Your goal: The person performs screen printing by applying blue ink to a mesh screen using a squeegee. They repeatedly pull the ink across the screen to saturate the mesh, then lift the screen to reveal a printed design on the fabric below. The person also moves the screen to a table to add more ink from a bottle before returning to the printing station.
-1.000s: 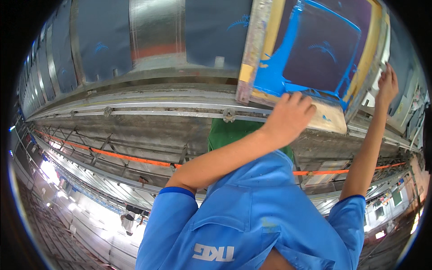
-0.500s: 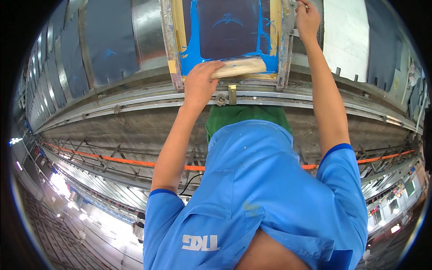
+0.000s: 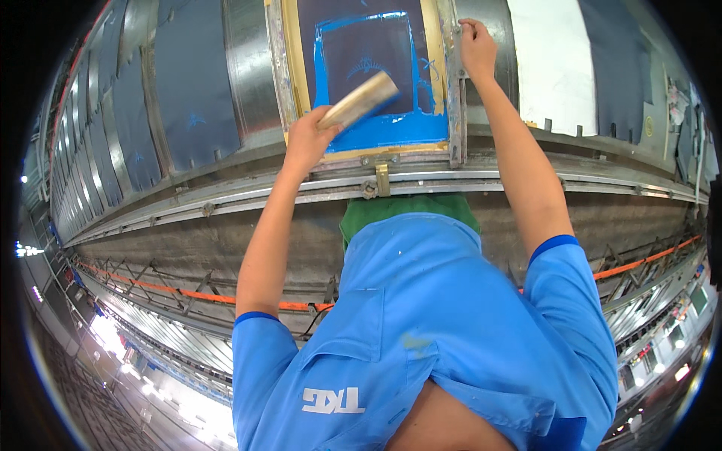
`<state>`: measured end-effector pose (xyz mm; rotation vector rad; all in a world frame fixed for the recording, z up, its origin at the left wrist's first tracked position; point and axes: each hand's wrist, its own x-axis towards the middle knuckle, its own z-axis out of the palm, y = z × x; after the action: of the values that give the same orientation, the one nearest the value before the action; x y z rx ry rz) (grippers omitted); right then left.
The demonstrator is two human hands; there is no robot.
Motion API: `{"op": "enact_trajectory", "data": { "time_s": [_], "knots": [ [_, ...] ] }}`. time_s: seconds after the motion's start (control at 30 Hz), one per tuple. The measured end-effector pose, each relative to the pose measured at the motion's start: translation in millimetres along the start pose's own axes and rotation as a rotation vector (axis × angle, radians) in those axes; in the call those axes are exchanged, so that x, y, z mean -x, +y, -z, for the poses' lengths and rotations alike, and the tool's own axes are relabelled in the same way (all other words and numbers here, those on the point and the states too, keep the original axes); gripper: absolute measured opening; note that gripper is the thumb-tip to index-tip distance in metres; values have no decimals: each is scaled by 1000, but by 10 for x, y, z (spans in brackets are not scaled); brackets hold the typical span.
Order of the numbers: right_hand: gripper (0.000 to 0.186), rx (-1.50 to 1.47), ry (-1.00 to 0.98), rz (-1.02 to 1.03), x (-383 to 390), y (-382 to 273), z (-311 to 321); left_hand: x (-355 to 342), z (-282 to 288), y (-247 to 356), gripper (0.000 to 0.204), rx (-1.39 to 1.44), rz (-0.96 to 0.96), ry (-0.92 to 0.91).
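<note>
two hands on a screen-printing frame

two bare hands reach up from blue short sleeves to a wood-framed printing screen [image 3: 368,71] lying on a long metal table. the left hand [image 3: 304,143] is clamped round the near end of a wooden squeegee [image 3: 359,100], fingers wrapped tight on the handle; the squeegee slants away from the hand up and to the right, blurred, its far end over the dark mesh just inside the painted blue border. blue ink [image 3: 391,131] lies in a broad band along the near edge of the mesh, just right of this hand and under the squeegee. the right hand [image 3: 475,46] is closed on the right side rail of the frame near its far corner, fingers curled over the metal edge; how hard it presses cannot be told. a small metal clamp [image 3: 382,179] sits on the table rail below the frame, between the two forearms and nearer the left hand. dark blue fabric panels [image 3: 192,83] lie in a row left of the left hand, each apart from the next, running away along the table. a white panel [image 3: 553,64] lies just right of the right hand, with another dark panel [image 3: 620,68] beyond it. a green apron [image 3: 410,210] shows below the rail, between the arms.
</note>
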<state>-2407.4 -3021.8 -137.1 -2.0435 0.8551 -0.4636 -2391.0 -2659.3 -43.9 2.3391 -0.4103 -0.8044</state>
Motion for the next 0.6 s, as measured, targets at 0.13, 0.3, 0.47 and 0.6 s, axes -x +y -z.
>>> {"op": "enact_trajectory", "data": {
  "time_s": [0.13, 0.3, 0.47, 0.6],
  "knots": [
    [30, -16, -35, 24, -34, 72, 22, -499, 89, 85, 43, -123, -116, -404],
    [42, 551, -41, 292, 24, -95, 211, -1028, 89, 20, 46, 10, 33, -774],
    [51, 277, -552, 387, 107, -1046, 199, -1444, 547, 59, 47, 20, -110, -593],
    [39, 495, -690, 426, -68, -1464, -26, -1674, 769, 480, 41, -184, -186, -160]
  ]
}}
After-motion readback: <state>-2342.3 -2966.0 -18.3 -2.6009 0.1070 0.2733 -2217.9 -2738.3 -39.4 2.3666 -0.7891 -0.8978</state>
